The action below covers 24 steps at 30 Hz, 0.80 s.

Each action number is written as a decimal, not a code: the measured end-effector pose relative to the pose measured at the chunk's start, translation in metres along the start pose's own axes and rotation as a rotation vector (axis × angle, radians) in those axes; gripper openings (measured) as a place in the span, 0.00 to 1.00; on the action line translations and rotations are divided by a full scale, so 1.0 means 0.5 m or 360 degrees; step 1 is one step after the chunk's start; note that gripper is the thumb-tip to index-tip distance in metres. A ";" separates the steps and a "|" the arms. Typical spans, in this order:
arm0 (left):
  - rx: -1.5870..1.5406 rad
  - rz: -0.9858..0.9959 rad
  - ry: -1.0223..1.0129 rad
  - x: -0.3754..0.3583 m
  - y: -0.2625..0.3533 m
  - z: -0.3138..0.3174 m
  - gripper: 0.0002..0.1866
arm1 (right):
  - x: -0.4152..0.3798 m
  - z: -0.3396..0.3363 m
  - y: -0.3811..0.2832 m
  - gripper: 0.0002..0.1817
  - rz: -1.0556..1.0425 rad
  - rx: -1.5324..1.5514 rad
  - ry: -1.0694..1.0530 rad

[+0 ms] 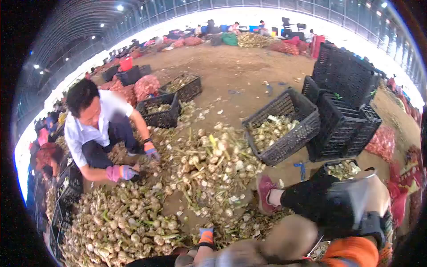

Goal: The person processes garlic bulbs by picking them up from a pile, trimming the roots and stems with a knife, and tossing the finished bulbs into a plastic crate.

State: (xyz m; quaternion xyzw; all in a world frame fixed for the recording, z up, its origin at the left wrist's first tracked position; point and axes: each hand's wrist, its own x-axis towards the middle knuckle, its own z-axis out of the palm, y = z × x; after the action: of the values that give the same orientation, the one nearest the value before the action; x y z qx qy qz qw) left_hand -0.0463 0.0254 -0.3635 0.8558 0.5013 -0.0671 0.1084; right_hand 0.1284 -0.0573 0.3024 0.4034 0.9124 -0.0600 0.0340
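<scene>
My left hand [206, 236], in an orange and blue-grey glove, reaches to the near edge of a large heap of garlic bulbs [120, 222] with stems. Its fingers are small and foreshortened, and I cannot tell whether they grip a bulb. Low on the right is my right hand [351, 252] in an orange glove, below a black wristband; its fingers are largely hidden at the frame's bottom edge. Just left of it is a thin, pale, metallic-looking edge [317, 243]. More garlic [218, 164] with loose skins and stalks spreads over the ground ahead.
A co-worker [100, 120] in a white shirt and gloves crouches at left, hands at the garlic. A black crate [284, 127] partly filled with garlic stands ahead, beside stacked crates [342, 107]. My leg, in a red shoe [266, 194], extends at right. Red net sacks [147, 86] stand farther off.
</scene>
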 end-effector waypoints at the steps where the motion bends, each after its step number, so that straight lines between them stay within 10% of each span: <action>1: -0.0032 -0.0017 -0.0001 0.009 0.003 -0.013 0.16 | 0.019 0.029 0.018 0.23 -0.0065 0.0014 -0.0045; 24: -0.0207 -0.0119 -0.0184 0.035 -0.047 -0.030 0.16 | 0.119 0.397 0.194 0.12 -0.0261 0.0332 -0.0223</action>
State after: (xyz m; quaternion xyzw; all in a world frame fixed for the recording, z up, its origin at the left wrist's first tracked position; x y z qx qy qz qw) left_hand -0.0581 0.0551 -0.3558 0.8223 0.5292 -0.0875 0.1900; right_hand 0.1630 0.0236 0.0914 0.3237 0.9265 -0.1852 0.0506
